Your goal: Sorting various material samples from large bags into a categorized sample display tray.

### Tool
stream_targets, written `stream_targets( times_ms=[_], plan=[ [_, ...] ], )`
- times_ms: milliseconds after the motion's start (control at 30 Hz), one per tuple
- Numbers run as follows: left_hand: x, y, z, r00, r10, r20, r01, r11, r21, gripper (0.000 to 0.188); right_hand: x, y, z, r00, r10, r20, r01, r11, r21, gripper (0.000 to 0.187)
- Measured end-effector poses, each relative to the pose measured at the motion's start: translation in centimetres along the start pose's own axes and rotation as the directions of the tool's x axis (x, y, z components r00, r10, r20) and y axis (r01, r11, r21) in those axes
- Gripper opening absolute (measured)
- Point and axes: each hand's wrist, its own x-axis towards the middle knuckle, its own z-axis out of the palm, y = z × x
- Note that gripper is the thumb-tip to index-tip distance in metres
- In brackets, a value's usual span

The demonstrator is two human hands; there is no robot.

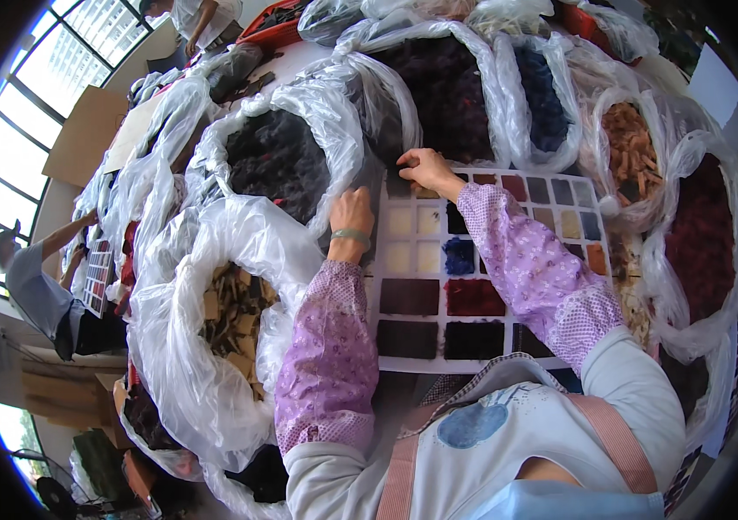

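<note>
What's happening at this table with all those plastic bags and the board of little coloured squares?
A person in purple patterned sleeve covers leans over a white sample board gridded with fabric swatches, from cream and yellow to red, blue and near black. The right hand presses at the board's top edge, beside a dark swatch. The left hand rests on the board's left edge, against a clear bag of dark scraps. More open bags of sorted scraps ring the board, one holding tan pieces. Another person at far left handles a similar board.

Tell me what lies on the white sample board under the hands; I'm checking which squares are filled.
On the sample board lie rows of fabric swatches: dark brown, maroon, black, blue, cream and grey. The left hand, right hand and patterned sleeve cover several squares.
</note>
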Motion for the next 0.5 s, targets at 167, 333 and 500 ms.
stream_targets(
  times_ms=[167, 333, 500],
  plan=[
    [-0.2, 0.2, 0.1, 0.999, 0.011, 0.052, -0.007, 0.997, -0.075, 0.016, -0.6, -0.3, -0.2, 0.985, -0.174, -0.021, 0.154, 0.918, -0.366, 0.024],
    [-0.3, 1.0, 1.1, 0.999, 0.043, -0.013, -0.045, 0.975, -0.216, 0.034, -0.7, -0.4, -1.4, 0.944, -0.292, 0.152, 0.327, 0.778, -0.536, 0.029],
    [-0.3, 1.6, 1.4, 0.999, 0.049, 0.009, -0.044, 0.956, -0.291, 0.05, -0.6, 1.0, -1.9, 0.927, -0.262, 0.269, 0.33, 0.91, -0.251, 0.035]
  ],
)
